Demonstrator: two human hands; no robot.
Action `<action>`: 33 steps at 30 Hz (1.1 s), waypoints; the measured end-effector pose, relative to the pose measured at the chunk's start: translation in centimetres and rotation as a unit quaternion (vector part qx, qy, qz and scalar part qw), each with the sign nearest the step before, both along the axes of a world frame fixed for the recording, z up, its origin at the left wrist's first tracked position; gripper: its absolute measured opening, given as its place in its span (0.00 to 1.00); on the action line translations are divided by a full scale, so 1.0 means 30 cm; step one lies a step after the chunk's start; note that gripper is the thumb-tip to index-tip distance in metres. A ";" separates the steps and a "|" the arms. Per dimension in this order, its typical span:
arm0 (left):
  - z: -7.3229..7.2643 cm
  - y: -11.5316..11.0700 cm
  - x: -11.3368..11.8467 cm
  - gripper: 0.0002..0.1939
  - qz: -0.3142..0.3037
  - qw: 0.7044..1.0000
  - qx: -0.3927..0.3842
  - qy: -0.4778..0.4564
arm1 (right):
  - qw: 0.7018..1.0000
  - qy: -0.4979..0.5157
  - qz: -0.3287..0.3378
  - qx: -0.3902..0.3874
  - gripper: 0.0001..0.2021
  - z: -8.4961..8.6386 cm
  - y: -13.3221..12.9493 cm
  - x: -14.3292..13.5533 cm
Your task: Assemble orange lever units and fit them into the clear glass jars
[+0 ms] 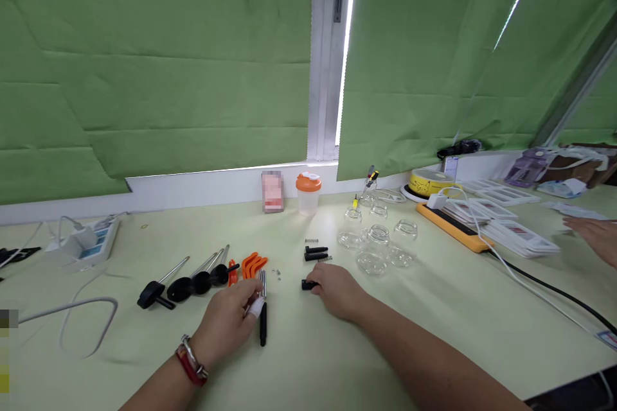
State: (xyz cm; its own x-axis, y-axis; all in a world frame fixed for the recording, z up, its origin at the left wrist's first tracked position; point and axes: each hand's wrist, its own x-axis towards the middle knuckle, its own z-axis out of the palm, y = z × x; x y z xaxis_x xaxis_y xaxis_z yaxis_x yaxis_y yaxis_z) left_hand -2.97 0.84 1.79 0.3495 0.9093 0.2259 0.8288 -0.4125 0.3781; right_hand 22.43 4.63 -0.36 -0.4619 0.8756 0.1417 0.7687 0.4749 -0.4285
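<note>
My left hand (230,313) is closed, its fingertips up against thin metal rods (263,279); what is pinched there is hidden. White wrapping covers its thumb. Just below those rods lies a black cylindrical handle (263,326). With fingers and thumb, my right hand (340,292) pinches a short black plastic piece (307,284) on the table. Behind it lie black cylindrical parts (315,253) and small coil springs (312,241). Tiny metal pieces (276,273) are scattered between my hands. Beyond the left hand are orange bent parts (252,264) and black cranks with metal shafts (193,284).
Several glass jars (373,253) stand right of centre, one holding screwdrivers (370,180). An orange-lidded cup (308,194) is near the wall. An orange power strip (456,229) and white cards (520,237) lie right, near another person's hand (595,237). Cables (96,300) loop at left.
</note>
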 end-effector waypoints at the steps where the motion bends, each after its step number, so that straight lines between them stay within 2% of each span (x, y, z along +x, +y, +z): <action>1: -0.004 -0.002 0.008 0.07 -0.006 1.000 0.019 -0.002 | 0.999 0.025 0.012 -0.017 0.10 0.003 -0.012 -0.009; 5: -0.011 -0.015 0.048 0.14 -0.085 0.993 0.080 -0.014 | 0.974 0.178 0.056 -0.126 0.10 0.009 -0.059 -0.052; 8: -0.006 -0.025 0.075 0.15 -0.165 0.984 0.058 -0.013 | 0.938 0.273 0.091 -0.191 0.10 -0.002 -0.082 -0.085; 11: -0.005 -0.027 0.087 0.13 -0.184 0.982 0.033 -0.015 | 0.914 0.321 0.108 -0.222 0.07 -0.016 -0.087 -0.104; 13: -0.008 -0.026 0.087 0.12 -0.178 0.983 0.027 -0.020 | 0.915 0.314 0.111 -0.227 0.06 -0.017 -0.078 -0.100; 15: -0.010 -0.025 0.084 0.10 -0.176 0.984 0.021 -0.026 | 0.938 0.277 0.100 -0.184 0.05 -0.010 -0.056 -0.079; 18: -0.010 -0.028 0.079 0.09 -0.172 0.984 0.008 -0.043 | 0.978 0.204 0.018 -0.029 0.05 0.007 -0.003 -0.024; 21: -0.005 -0.036 0.076 0.10 -0.170 0.984 -0.012 -0.060 | 0.987 0.133 -0.062 0.058 0.08 0.012 0.056 0.033; 25: -0.002 -0.041 0.069 0.10 -0.162 0.984 -0.026 -0.075 | 0.987 0.093 -0.120 0.055 0.10 -0.011 0.100 0.069; 33: -0.007 -0.032 0.064 0.09 -0.159 0.984 -0.034 -0.071 | 0.988 0.045 -0.144 0.033 0.11 -0.042 0.111 0.067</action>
